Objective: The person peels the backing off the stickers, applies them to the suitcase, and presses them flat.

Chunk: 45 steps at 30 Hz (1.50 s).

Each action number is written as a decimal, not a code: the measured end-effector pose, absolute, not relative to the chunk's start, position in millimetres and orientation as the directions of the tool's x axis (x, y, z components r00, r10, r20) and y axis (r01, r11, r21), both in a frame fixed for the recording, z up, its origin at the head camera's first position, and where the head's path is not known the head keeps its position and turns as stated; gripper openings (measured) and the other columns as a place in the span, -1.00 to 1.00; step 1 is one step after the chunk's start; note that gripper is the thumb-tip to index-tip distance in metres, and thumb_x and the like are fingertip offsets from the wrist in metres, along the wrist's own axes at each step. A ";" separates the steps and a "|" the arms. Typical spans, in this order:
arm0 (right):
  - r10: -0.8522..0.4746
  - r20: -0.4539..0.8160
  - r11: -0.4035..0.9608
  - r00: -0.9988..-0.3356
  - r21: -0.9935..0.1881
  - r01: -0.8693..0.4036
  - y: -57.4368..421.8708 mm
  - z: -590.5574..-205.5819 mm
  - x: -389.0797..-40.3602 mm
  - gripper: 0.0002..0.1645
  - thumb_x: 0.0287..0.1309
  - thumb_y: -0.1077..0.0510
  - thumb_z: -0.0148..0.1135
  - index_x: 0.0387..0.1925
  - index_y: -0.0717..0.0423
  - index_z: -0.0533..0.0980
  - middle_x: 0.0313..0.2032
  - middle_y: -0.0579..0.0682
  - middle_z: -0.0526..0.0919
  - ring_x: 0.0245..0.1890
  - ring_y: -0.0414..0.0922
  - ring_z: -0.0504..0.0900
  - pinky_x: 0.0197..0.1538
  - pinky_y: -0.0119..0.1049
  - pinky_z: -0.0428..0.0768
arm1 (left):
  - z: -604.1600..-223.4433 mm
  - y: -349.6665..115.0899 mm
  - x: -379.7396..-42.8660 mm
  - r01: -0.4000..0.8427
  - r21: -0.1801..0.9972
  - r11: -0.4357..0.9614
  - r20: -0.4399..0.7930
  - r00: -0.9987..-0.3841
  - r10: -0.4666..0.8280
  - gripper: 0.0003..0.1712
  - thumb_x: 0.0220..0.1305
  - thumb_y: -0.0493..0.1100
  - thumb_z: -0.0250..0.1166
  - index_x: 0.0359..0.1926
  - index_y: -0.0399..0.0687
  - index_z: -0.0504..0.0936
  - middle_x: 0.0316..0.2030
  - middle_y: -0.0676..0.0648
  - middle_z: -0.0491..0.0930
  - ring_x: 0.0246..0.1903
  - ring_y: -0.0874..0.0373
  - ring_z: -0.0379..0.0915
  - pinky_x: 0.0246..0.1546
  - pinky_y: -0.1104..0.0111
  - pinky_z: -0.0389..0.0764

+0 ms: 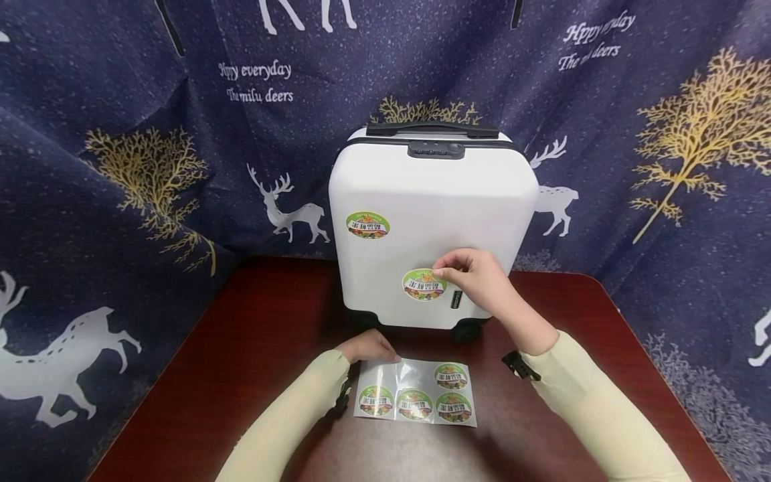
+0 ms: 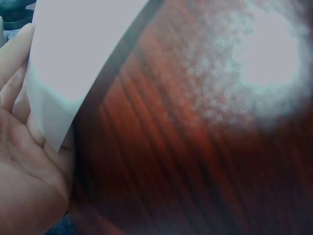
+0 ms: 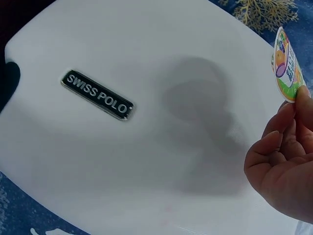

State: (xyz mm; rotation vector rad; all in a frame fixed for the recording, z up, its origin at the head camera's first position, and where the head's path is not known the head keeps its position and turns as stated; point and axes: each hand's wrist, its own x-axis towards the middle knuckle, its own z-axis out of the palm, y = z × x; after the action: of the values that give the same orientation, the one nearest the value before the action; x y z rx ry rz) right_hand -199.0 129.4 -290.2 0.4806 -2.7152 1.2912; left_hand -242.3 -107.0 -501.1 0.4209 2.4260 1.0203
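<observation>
A round green fruit sticker point(image 1: 424, 286) is pinched by its edge between the thumb and index finger of my right hand point(image 1: 476, 276). Its face, with a coloured fruit print, shows edge-on in the right wrist view, and the hand's shadow falls on the white suitcase point(image 1: 434, 221). A matching sticker point(image 1: 368, 225) is stuck on the suitcase's upper left front. My left hand point(image 1: 369, 347) grips the top left edge of a sticker sheet point(image 1: 415, 376) on the table. In the left wrist view that sheet's corner point(image 2: 73, 54) covers part of the fingers.
The suitcase stands upright on the dark red table point(image 1: 271, 328), with a black handle point(image 1: 430, 129) and a combination lock point(image 1: 436, 149) at the top. A "SWISS POLO" plate point(image 3: 98, 95) is low on its front. Behind hangs a blue deer-print cloth point(image 1: 289, 161).
</observation>
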 end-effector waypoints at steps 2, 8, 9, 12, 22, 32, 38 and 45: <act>-0.235 0.219 0.593 -0.947 -0.740 -0.319 129.4 -287.6 -199.1 -0.83 0.31 0.20 0.34 -0.20 0.26 0.71 -0.36 0.13 0.74 -0.41 -0.14 0.47 -0.34 -0.35 0.46 | -502.2 -107.1 -242.4 0.099 0.731 0.676 -0.301 -0.841 0.449 -0.70 0.23 -0.06 0.45 -0.24 -0.24 0.83 -0.38 -0.10 0.80 -0.45 0.28 0.50 -0.37 0.49 0.53; -0.235 0.248 0.605 -0.940 -0.719 -0.341 128.5 -277.4 -199.1 -0.83 0.30 0.21 0.34 -0.21 0.26 0.72 -0.35 0.14 0.76 -0.39 -0.13 0.47 -0.30 -0.36 0.44 | -502.1 -108.2 -242.1 0.108 0.739 0.665 -0.289 -0.841 0.457 -0.71 0.22 -0.07 0.45 -0.23 -0.25 0.83 -0.38 -0.12 0.80 -0.47 0.29 0.50 -0.40 0.49 0.52; -0.234 0.257 0.611 -0.938 -0.711 -0.347 128.0 -275.3 -199.1 -0.83 0.30 0.21 0.34 -0.21 0.25 0.72 -0.35 0.15 0.76 -0.39 -0.13 0.47 -0.30 -0.36 0.44 | -502.0 -108.2 -242.3 0.109 0.738 0.666 -0.288 -0.841 0.457 -0.71 0.22 -0.07 0.45 -0.23 -0.25 0.83 -0.38 -0.12 0.80 -0.47 0.29 0.50 -0.40 0.49 0.52; -0.230 0.278 0.625 -0.933 -0.692 -0.361 126.5 -269.0 -199.3 -0.83 0.30 0.20 0.35 -0.20 0.24 0.73 -0.33 0.16 0.77 -0.39 -0.14 0.49 -0.30 -0.37 0.44 | -501.0 -108.0 -242.6 0.107 0.733 0.672 -0.290 -0.844 0.451 -0.70 0.23 -0.06 0.45 -0.22 -0.25 0.83 -0.36 -0.12 0.81 -0.45 0.29 0.51 -0.38 0.50 0.52; -0.186 0.342 0.642 -0.921 -0.667 -0.378 123.3 -255.1 -204.3 -0.82 0.28 0.21 0.37 -0.19 0.26 0.74 -0.25 0.23 0.81 -0.41 -0.26 0.56 -0.30 -0.45 0.47 | -497.1 -107.3 -241.0 0.117 0.724 0.680 -0.276 -0.854 0.442 -0.71 0.23 -0.08 0.45 -0.21 -0.26 0.82 -0.29 -0.16 0.82 -0.39 0.29 0.56 -0.32 0.51 0.54; -0.150 0.386 0.652 -0.910 -0.654 -0.384 124.1 -247.3 -208.5 -0.84 0.28 0.21 0.37 -0.21 0.25 0.74 -0.25 0.23 0.81 -0.41 -0.31 0.56 -0.31 -0.49 0.45 | -501.9 -105.7 -241.7 0.110 0.721 0.684 -0.280 -0.857 0.433 -0.72 0.22 -0.08 0.47 -0.22 -0.23 0.83 -0.26 -0.14 0.82 -0.31 0.24 0.61 -0.25 0.46 0.57; -0.123 0.429 0.650 -0.895 -0.646 -0.400 122.2 -244.9 -212.1 -0.86 0.28 0.23 0.37 -0.23 0.26 0.74 -0.24 0.22 0.82 -0.38 -0.31 0.62 -0.31 -0.55 0.45 | -502.9 -105.8 -241.2 0.105 0.725 0.681 -0.280 -0.858 0.431 -0.72 0.22 -0.08 0.47 -0.24 -0.23 0.83 -0.29 -0.12 0.81 -0.35 0.27 0.55 -0.28 0.47 0.55; -0.115 0.517 0.668 -0.848 -0.592 -0.451 118.8 -246.9 -214.7 -0.88 0.25 0.28 0.37 -0.25 0.26 0.76 -0.26 0.21 0.83 -0.24 0.08 0.79 -0.32 -0.62 0.40 | -502.7 -105.2 -241.9 0.108 0.726 0.679 -0.279 -0.856 0.434 -0.73 0.20 -0.08 0.47 -0.28 -0.23 0.83 -0.37 -0.09 0.80 -0.44 0.29 0.47 -0.36 0.50 0.50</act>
State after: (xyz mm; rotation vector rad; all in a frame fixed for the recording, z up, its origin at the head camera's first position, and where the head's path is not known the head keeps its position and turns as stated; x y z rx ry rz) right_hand -214.7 118.8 -246.9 0.4418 -2.4430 1.0345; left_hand -241.9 -105.2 -502.7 0.4212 2.4592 1.0246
